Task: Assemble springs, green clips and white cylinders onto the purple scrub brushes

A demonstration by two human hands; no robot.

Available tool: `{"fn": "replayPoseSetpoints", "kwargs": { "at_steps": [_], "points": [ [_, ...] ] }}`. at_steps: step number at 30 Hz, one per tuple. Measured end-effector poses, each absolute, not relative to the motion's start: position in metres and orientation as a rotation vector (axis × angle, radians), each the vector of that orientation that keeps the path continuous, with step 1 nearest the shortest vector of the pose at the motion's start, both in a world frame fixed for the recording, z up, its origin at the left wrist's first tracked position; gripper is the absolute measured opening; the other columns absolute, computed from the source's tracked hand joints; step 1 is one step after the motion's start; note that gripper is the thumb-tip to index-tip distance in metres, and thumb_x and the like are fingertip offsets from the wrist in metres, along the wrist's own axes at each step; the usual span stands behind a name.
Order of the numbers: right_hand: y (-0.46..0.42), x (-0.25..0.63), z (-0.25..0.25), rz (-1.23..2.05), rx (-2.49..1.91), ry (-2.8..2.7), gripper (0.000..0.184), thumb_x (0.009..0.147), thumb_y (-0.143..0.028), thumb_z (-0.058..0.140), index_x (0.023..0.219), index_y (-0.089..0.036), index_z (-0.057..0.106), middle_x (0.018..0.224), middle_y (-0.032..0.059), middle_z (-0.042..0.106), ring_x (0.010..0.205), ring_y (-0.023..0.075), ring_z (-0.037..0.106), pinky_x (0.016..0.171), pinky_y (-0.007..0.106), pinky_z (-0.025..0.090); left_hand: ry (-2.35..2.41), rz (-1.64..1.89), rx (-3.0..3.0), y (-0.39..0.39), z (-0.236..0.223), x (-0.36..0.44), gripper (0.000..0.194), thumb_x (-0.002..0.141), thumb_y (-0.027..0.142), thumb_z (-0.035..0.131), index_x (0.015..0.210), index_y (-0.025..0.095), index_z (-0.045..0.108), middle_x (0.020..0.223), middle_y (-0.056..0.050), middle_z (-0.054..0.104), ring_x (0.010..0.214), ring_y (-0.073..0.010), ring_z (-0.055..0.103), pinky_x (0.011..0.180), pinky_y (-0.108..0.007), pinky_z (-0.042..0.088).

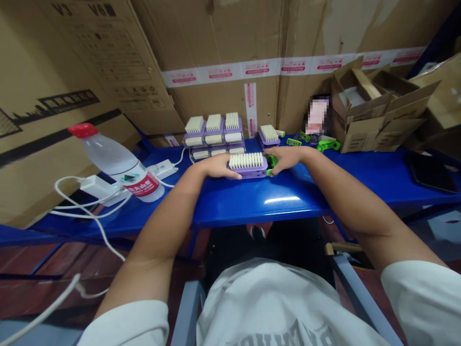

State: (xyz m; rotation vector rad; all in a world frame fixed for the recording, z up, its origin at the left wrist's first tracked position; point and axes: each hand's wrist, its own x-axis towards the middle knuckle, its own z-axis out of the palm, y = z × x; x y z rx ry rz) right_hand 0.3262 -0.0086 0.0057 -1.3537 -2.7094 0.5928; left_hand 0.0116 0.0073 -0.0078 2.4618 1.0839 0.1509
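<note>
A purple brush with white bristles [248,163] lies on the blue shelf [252,197], bristles up. My left hand [216,166] grips its left end, fingers curled against the side. My right hand [286,158] closes on its right end, where a small green part [272,163] shows between the fingers. Behind the brush stands a stack of several like purple brushes [214,132], and one more purple brush [269,134] sits alone just right of the stack.
A water bottle with a red cap [118,163] lies at the left beside a white power strip and cables [104,190]. Green clips [326,144] and open cardboard boxes [374,110] sit at the right; a dark tablet [432,173] lies far right. Big cartons form the back wall.
</note>
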Motion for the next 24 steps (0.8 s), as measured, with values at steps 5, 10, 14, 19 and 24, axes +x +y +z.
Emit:
{"fn": "replayPoseSetpoints", "kwargs": {
  "at_steps": [5, 10, 14, 19, 24],
  "points": [
    [-0.0075, 0.3251, 0.0041, 0.567, -1.364, -2.718, 0.099, 0.067, -0.047, 0.095, 0.154, -0.015, 0.061, 0.147, 0.0186, 0.074, 0.13, 0.0428, 0.072, 0.114, 0.054, 0.057, 1.068, 0.166, 2.457, 0.0086, -0.0097, 0.0112, 0.096, 0.069, 0.071, 0.087, 0.151, 0.025, 0.068, 0.154, -0.009, 0.074, 0.143, -0.0395, 0.069, 0.121, -0.047, 0.053],
    [-0.009, 0.3222, 0.0039, 0.507, -1.401, -2.732, 0.099, 0.067, -0.047, 0.094, 0.153, -0.014, 0.06, 0.147, 0.0192, 0.073, 0.132, 0.0431, 0.071, 0.116, 0.053, 0.056, 1.069, 0.168, 2.445, 0.0089, -0.0103, 0.0109, 0.095, 0.069, 0.07, 0.087, 0.15, 0.025, 0.068, 0.152, -0.009, 0.075, 0.139, -0.0383, 0.071, 0.12, -0.045, 0.054],
    [-0.0104, 0.321, 0.0051, 0.529, -1.378, -2.735, 0.097, 0.068, -0.047, 0.093, 0.152, -0.012, 0.06, 0.148, 0.0217, 0.072, 0.13, 0.0429, 0.071, 0.113, 0.053, 0.058, 1.06, 0.164, 2.441, 0.0096, -0.0106, 0.0105, 0.096, 0.07, 0.069, 0.087, 0.152, 0.024, 0.066, 0.154, -0.01, 0.074, 0.14, -0.0376, 0.07, 0.12, -0.045, 0.053],
    [-0.0093, 0.3215, 0.0045, 0.553, -1.359, -2.709, 0.096, 0.064, -0.047, 0.096, 0.149, -0.014, 0.064, 0.145, 0.0188, 0.074, 0.128, 0.0423, 0.072, 0.112, 0.052, 0.058, 1.071, 0.153, 2.449, 0.0102, -0.0109, 0.0102, 0.094, 0.071, 0.069, 0.087, 0.151, 0.024, 0.067, 0.153, -0.009, 0.075, 0.139, -0.037, 0.072, 0.118, -0.043, 0.055],
    [-0.0081, 0.3216, 0.0037, 0.563, -1.339, -2.711, 0.093, 0.064, -0.048, 0.096, 0.146, -0.016, 0.066, 0.142, 0.0171, 0.076, 0.128, 0.0425, 0.072, 0.113, 0.052, 0.058, 1.083, 0.151, 2.448, 0.0092, -0.0101, 0.0109, 0.094, 0.07, 0.07, 0.087, 0.151, 0.025, 0.067, 0.153, -0.009, 0.074, 0.139, -0.0379, 0.071, 0.12, -0.045, 0.054]
  ]
}}
